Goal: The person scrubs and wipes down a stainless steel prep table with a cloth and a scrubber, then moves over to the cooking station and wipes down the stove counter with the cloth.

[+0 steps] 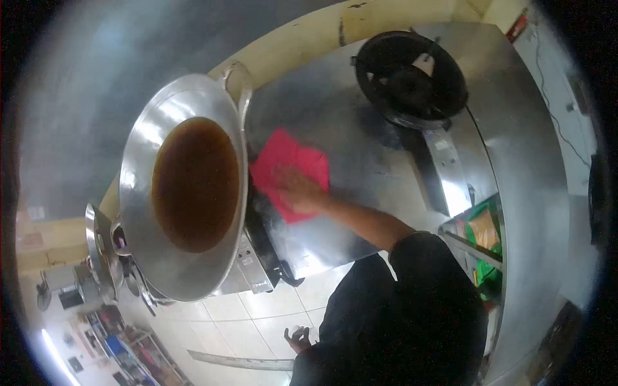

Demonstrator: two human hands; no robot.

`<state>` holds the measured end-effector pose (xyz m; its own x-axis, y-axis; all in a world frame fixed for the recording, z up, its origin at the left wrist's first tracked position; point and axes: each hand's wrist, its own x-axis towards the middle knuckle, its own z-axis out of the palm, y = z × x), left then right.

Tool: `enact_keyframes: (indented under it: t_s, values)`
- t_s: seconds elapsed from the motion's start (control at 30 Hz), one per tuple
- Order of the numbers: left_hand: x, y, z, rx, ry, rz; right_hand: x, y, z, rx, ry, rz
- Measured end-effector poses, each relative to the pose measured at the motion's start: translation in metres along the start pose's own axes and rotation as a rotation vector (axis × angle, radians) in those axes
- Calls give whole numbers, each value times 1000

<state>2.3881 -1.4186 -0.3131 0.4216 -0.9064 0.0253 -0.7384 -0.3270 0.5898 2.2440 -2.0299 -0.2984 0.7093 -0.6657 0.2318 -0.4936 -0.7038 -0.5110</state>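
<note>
My right hand (pixel 297 190) lies flat on a pink-red cloth (pixel 312 164) and presses it on the steel counter (pixel 360 199); motion blurs its fingers. Left of the cloth stands a large metal wok (pixel 138 186) with brown liquid (pixel 196 186) in it, its rim close to the cloth. My left hand (pixel 299 340) hangs low beside my dark clothing, over the tiled floor, its fingers loosely curled and apart, with nothing visible in them.
A black burner (pixel 409 80) stands at the counter's back right, with a steel control panel (pixel 447 170) in front. A shelf under the counter holds green and brown packages (pixel 483 231). Another metal pan (pixel 100 251) is beyond the wok. Stocked shelves (pixel 132 347) stand at the lower left.
</note>
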Motion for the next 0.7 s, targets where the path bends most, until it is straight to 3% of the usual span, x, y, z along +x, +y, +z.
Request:
enact_keyframes:
  t_s: [0.07,0.1,0.17,0.2,0.27,0.3,0.33,0.37,0.4,0.43,0.5,0.57,0.6,0.67,0.7]
  values:
    - [1,-8,0,-176,84,-161,-62,-40,-12,-83,-160,-199]
    - [2,-17,-7,-68,71,-114,-97,-53,-14,-71,-149,-256]
    - [2,-13,-3,-213,146,-477,-162,-58,-32,8,-106,-319]
    - [2,-15,-1,-228,144,-468,-191,-59,-53,77,-71,-327]
    - [-6,-23,-5,-297,121,-465,-224,-26,-101,221,-164,-88]
    - [-15,-23,-10,-339,114,-470,-229,-6,-117,-422,-284,15]
    - [-27,-23,-16,-347,117,-468,-238,21,-118,-142,-64,338]
    - [-34,-25,-19,-336,84,-459,-235,49,-124,-412,17,403]
    - [-42,-26,-20,-325,51,-449,-223,57,-129,-424,159,582]
    - [-53,-20,-19,-482,158,-562,-210,50,-125,-426,303,760]
    - [-72,-27,-23,-414,131,-463,-177,14,-65,-341,361,949]
    - [-92,-41,-16,-351,108,-375,-175,-48,32,-176,367,656]
    - [-99,-52,-10,-321,110,-334,-179,-132,-26,-250,-94,478]
    - [-117,-57,-24,-288,161,-313,-193,-188,29,-178,50,171]
    - [-118,-49,-26,-334,163,-363,-197,-197,77,-75,110,133]
